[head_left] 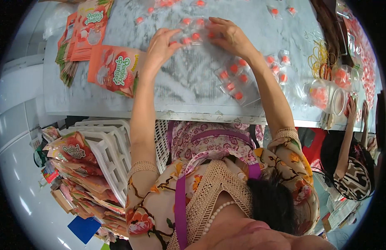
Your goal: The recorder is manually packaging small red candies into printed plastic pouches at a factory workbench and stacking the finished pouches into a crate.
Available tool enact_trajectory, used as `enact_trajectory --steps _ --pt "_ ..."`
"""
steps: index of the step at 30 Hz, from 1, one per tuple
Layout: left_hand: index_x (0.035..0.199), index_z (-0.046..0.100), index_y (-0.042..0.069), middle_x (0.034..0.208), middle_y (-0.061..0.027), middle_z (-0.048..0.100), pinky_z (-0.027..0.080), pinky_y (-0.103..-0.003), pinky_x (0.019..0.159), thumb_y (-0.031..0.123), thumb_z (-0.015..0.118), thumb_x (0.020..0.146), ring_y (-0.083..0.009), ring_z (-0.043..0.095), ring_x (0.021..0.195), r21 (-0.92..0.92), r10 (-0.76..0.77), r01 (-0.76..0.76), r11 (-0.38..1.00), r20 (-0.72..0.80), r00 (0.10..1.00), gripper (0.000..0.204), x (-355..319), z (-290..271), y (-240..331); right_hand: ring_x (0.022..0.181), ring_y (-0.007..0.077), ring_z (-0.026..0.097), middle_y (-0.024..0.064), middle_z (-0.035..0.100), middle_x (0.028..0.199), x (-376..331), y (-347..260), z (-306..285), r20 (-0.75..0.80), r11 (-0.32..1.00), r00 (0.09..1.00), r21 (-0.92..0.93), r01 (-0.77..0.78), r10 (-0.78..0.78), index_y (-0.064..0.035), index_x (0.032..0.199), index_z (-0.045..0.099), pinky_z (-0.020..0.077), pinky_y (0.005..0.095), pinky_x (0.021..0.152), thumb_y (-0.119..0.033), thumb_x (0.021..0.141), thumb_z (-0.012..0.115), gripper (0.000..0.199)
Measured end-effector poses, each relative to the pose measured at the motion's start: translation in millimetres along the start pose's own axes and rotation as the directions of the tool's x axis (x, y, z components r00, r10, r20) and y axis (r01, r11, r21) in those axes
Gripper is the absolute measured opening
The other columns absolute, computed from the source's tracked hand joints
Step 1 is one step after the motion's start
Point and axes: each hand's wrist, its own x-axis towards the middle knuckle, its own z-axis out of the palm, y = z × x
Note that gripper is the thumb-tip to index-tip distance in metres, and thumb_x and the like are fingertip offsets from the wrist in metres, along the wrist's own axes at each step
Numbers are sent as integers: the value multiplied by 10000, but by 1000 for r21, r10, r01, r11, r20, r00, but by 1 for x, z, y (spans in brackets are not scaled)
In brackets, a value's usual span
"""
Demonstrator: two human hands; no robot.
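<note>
Marble table (193, 91), orange pouches (114, 68)

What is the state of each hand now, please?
Left hand: open, fingers spread, touching the small clear candy packets on the table.
Right hand: open, resting on the same packets; gripping nothing.

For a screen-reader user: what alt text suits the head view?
Both hands, left hand and right hand, rest on small clear packets of red sweets on a grey marbled table. Orange printed pouches lie to the left, more packets to the right.
</note>
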Motion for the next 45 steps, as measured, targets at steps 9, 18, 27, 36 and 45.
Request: enact_trajectory --steps 9,18,27,36,45 --pt "1303 572 162 1413 -142 460 403 -406 1038 94 646 839 -353 469 1218 -2 205 -205 979 -4 979 474 21 11 -27 1092 305 599 111 554 1332 -19 -16 -3 8 999 1000 40 15 -15 -64 1205 623 530 358 897 -16 765 690 447" --pt "1225 628 114 1245 -125 553 449 -406 932 60 622 864 -343 506 1148 -44 164 -171 984 -125 978 365 -22 33 -13 1078 296 614 126 595 1271 -22 -29 -3 45 967 994 231 -106 99 -59 1234 600 519 354 917 55 715 688 539" --pt "1204 604 18 1187 -159 591 495 -380 850 -105 549 803 -334 604 1019 15 170 -169 985 -128 977 423 -14 17 -12 1059 290 626 137 615 1227 -23 -28 -2 36 973 995 207 -103 98 -94 1288 574 521 350 915 60 743 658 573" --pt "1190 615 34 1200 -153 620 447 -403 932 -41 515 848 -355 577 1038 145 331 -316 938 -97 939 364 34 10 -21 1079 306 603 147 621 1192 -24 -33 2 58 972 990 189 -139 130 -100 1300 561 516 368 921 64 723 667 609" --pt "1193 584 76 1301 -160 542 352 -444 1019 168 615 867 -375 463 1180 82 281 -271 959 -391 877 340 -16 49 -16 1105 309 576 122 621 1219 -28 -50 14 118 987 993 161 -8 -11 -78 1293 558 495 373 946 61 728 646 588"
